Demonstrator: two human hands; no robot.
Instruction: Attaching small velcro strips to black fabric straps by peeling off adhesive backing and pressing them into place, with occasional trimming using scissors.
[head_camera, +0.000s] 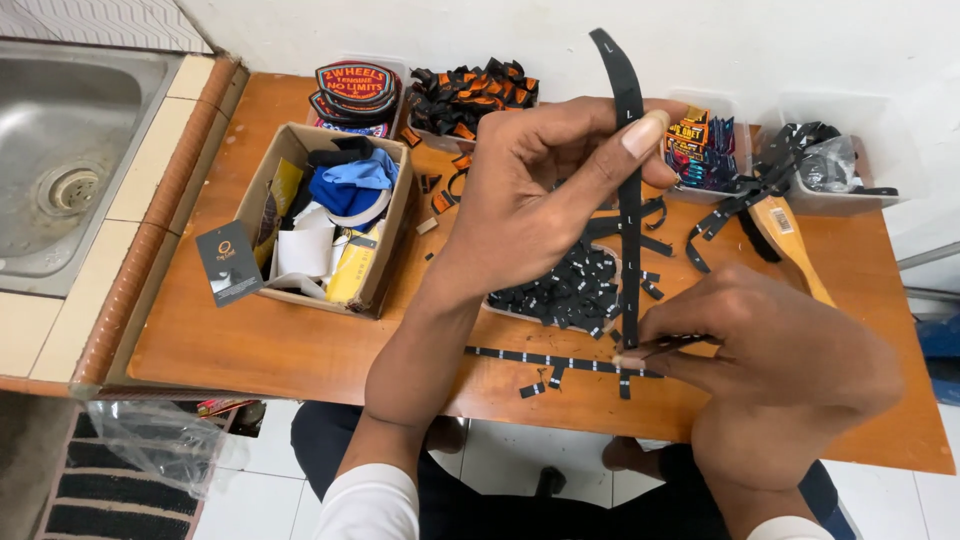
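Can't really make out the thin tool (672, 346) pinched in the right fingers (668, 322), mostly hidden; the tiny marks on the black strip (630, 215) above are unreadable.

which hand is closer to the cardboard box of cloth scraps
Left. The left hand is raised just right of the cardboard box, pinching the black strip. The right hand is further right, at the strip's lower end.

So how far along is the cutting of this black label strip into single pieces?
Done: a tray already holds a heap of cut black labels, and a few loose pieces lie on the table edge. In hand: the left hand holds a black strip upright while the right hand works a small tool, hard to make out, at its lower end. Left: most of that strip, one flat strip, and more strips behind.
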